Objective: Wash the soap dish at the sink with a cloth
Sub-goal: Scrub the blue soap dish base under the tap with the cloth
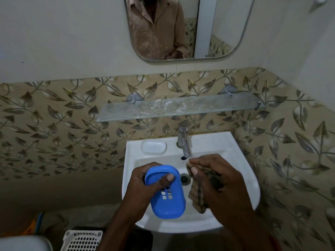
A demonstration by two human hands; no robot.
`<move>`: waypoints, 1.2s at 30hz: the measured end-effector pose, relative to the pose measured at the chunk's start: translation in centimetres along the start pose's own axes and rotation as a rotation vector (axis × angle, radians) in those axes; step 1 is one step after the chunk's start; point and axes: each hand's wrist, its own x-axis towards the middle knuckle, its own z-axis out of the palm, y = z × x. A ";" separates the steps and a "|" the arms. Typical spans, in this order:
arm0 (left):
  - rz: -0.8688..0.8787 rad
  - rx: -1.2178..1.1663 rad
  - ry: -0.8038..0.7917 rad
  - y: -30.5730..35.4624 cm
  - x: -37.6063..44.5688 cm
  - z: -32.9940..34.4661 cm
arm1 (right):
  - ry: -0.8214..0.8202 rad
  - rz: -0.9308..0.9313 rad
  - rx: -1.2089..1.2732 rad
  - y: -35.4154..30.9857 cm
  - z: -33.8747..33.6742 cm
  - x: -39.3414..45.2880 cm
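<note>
A blue plastic soap dish with small drain holes is held over the left half of the white sink. My left hand grips its upper end, thumb inside the tray. To its right, my right hand is closed on a brown checked cloth, which hangs down into the basin. The cloth is apart from the dish. The metal tap stands just beyond my right fingers; I see no water running from it.
The drain shows between my hands. A moulded soap recess lies on the sink's back left. A glass shelf hangs above the tap, with a mirror higher up. A white lattice basket stands on the floor lower left.
</note>
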 end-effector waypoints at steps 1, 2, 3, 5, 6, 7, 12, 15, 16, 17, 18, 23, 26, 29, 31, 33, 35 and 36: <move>-0.029 -0.018 -0.023 0.0 -0.1 0.0 | -0.001 -0.046 -0.006 -0.5 -0.2 0.6; -0.054 -0.031 -0.036 0.0 -0.1 0.0 | -0.017 -0.095 -0.018 -0.9 -0.2 1.2; -0.073 -0.044 -0.042 -0.1 -0.1 0.0 | -0.052 -0.137 -0.028 -1.4 0.0 1.6; -0.092 -0.074 -0.039 0.0 0.0 0.1 | -0.144 -0.179 -0.035 -2.1 0.7 1.9; -0.089 -0.098 -0.034 0.1 0.0 0.0 | -0.173 -0.193 -0.041 -2.2 1.0 1.7; -0.086 -0.132 -0.027 0.3 0.0 -0.1 | -0.186 -0.205 -0.050 -2.2 1.3 1.4; -0.106 -0.223 0.026 0.9 -0.2 -1.2 | -0.211 -0.190 -0.040 -2.0 1.7 -0.6; -0.117 -0.143 -0.018 1.3 -0.2 -1.2 | -0.203 -0.203 -0.030 -2.0 1.9 0.5; -0.124 -0.130 -0.023 1.4 -0.2 -1.2 | -0.202 -0.193 -0.003 -1.9 1.9 1.0; -0.131 -0.119 -0.033 1.6 -0.1 -1.1 | -0.199 -0.171 0.037 -1.8 1.9 1.6; -0.140 -0.103 -0.060 1.7 -0.2 -0.9 | -0.191 -0.143 0.076 -1.7 1.8 2.0; -0.283 -0.179 -0.132 2.0 -0.5 0.9 | -0.081 -0.009 0.185 -0.8 2.0 2.7; -0.456 -0.369 -0.189 2.4 -0.7 0.6 | -0.003 0.106 0.177 -0.1 1.7 2.2; -0.574 -0.533 -0.137 2.0 -0.8 0.0 | 0.036 0.143 0.135 0.2 0.9 1.8; -0.570 -0.467 -0.072 1.8 -0.7 0.0 | 0.016 0.118 0.092 -0.3 0.8 1.9; -0.533 -0.378 -0.017 1.7 -0.5 0.3 | -0.041 0.077 0.079 -0.9 1.3 2.0; -0.491 -0.337 0.012 1.8 -0.3 0.5 | -0.094 0.078 0.113 -1.4 1.8 1.9; -0.475 -0.334 0.023 1.9 -0.2 0.5 | -0.103 0.097 0.139 -1.6 2.0 1.7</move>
